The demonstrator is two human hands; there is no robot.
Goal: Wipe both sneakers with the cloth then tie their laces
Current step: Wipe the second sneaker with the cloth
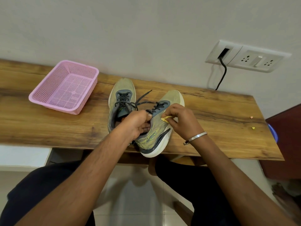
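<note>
**Hands working the right-hand sneaker at the surface edge**

The left hand (pixel 140 123) is gripping the collar of the near sneaker (pixel 156 128), fingers curled inside. The right hand (pixel 182 121) is pinching a yellow cloth (pixel 166 119) against its side. This sneaker is tilting, its heel overhanging the near edge of the surface (pixel 48 124); a slackening grip risks dropping it. The second sneaker (pixel 121 101) is lying just beyond it, with loose laces (pixel 143 97) trailing between them and liable to snag.

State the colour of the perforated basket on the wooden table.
Pink. The basket sits at the table's left, shown best in the head view.
</note>
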